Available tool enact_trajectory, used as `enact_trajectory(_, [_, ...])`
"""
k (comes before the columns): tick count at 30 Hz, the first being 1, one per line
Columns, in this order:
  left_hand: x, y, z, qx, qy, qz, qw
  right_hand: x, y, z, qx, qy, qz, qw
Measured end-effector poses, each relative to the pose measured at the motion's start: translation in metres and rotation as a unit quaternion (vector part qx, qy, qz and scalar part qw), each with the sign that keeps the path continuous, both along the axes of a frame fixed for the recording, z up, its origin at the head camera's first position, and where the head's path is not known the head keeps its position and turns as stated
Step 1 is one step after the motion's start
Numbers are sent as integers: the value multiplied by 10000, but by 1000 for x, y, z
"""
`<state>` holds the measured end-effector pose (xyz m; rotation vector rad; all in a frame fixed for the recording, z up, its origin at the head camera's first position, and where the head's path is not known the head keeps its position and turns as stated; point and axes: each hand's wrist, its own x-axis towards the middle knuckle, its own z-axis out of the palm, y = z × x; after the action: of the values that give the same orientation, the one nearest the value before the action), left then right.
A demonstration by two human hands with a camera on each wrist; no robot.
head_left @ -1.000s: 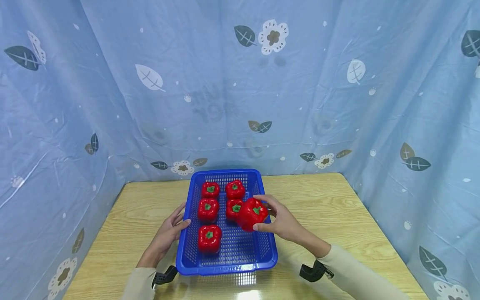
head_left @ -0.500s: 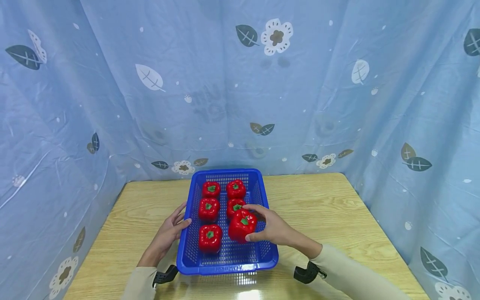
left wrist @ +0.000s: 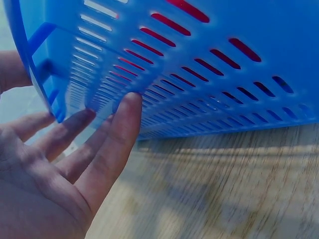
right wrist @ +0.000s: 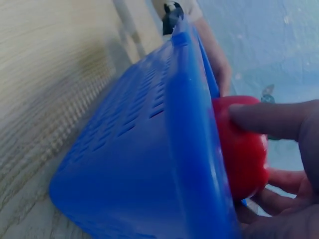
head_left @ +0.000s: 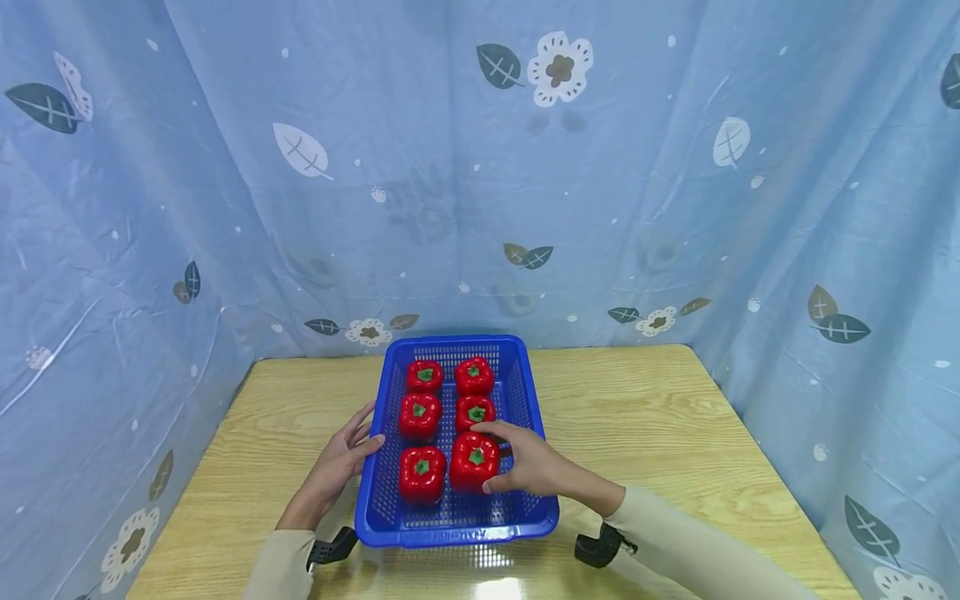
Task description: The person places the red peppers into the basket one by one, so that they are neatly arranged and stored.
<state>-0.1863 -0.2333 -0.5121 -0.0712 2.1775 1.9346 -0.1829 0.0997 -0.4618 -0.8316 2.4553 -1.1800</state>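
A blue plastic basket (head_left: 459, 537) holds red bell peppers in two columns. My right hand (head_left: 538, 467) grips the front right bell pepper (head_left: 467, 479) inside it, thumb on the near side and fingers on the far side. In the right wrist view that bell pepper (right wrist: 241, 159) shows partly above the basket's rim (right wrist: 187, 129). My left hand (head_left: 335, 468) holds the basket's left side, thumb over the rim. From the left wrist, its fingers (left wrist: 127, 119) press the slotted outer wall. To the left of the held pepper sits another bell pepper (head_left: 422, 477).
Several more bell peppers, such as the back left one (head_left: 424, 379) and back right one (head_left: 474, 379), stand further back in the basket. Below lies a wood-grain table (head_left: 622, 408). A blue patterned curtain (head_left: 420, 192) encloses its back and sides.
My right hand has brought the bell pepper left and toward the front, down into the right column behind the basket's front edge. The left hand has stayed on the basket.
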Motion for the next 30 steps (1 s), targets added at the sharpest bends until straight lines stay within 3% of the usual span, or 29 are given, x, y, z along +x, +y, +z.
enact_trajectory(13, [0,2,0,76,-40,-31,10000,2,-19,-3,1171,382,-124,9923])
enact_trajectory(20, [-5,1,-1,54,5,-49,10000,0,-24,-5,1488,602,-169,9869])
enact_trajectory(26, [3,-3,-8,-9,-155,127,9998,5,-29,-12,1851,608,-68,9808])
enact_trajectory(30, [5,-2,-9,4,-126,130,9998,6,-26,-6,1974,723,-124,9776])
